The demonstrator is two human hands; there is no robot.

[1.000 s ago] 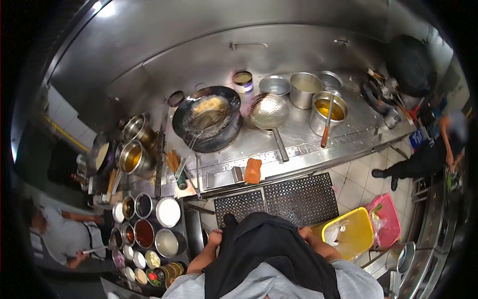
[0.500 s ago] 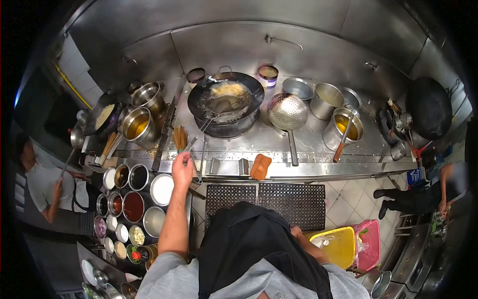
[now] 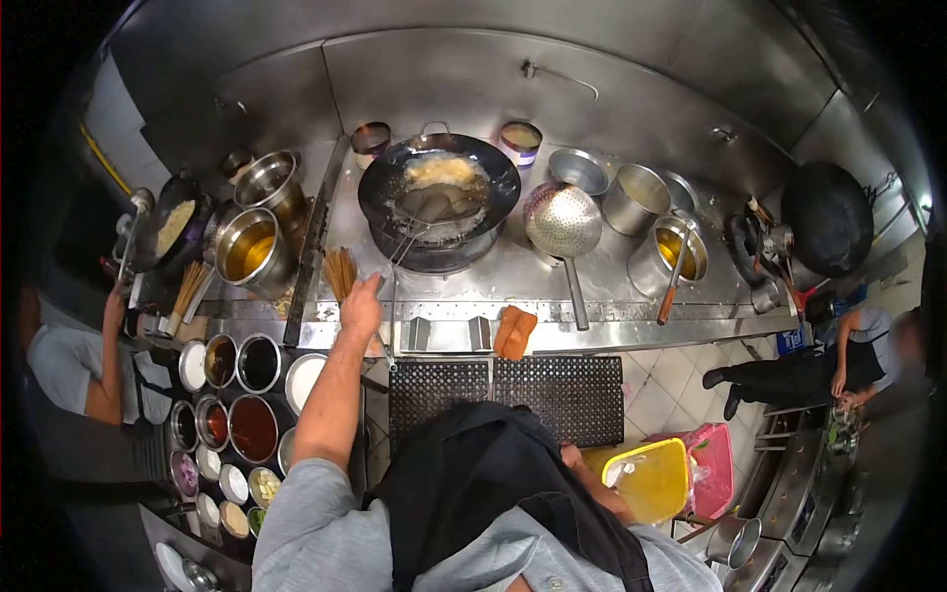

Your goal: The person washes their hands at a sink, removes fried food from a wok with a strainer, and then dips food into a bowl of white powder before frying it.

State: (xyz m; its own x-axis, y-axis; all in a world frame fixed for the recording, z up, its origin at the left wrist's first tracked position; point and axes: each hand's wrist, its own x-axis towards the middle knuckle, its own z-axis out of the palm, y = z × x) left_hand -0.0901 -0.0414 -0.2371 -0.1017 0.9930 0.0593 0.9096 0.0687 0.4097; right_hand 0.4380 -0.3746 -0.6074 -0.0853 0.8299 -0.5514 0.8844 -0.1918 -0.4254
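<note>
My left hand (image 3: 361,310) is closed around the long metal handle of a skimmer (image 3: 444,203), beside a bamboo brush (image 3: 340,272). The skimmer's head rests in a black wok (image 3: 371,189), where pale food (image 3: 441,172) bubbles in oil at the far side. The wok stands on a burner ring. Low at my right side, by the black apron (image 3: 464,474), is my right hand (image 3: 572,457); its fingers are mostly hidden. Right of the wok, a perforated strainer (image 3: 562,219) lies on the steel counter, its handle toward me. A folded orange cloth (image 3: 515,332) sits at the counter's front edge.
Pots of yellow oil (image 3: 247,255) flank the wok, one holding a ladle (image 3: 679,268). Sauce and ingredient containers (image 3: 254,428) crowd my left. A yellow bin (image 3: 646,479) stands right, near rubber mats (image 3: 557,395). Two co-workers (image 3: 74,370) are at the sides.
My left hand has moved forward, nearer the wok. The view has shifted slightly. The left co-worker's hand is higher on a ladle, and the right co-worker leans differently.
</note>
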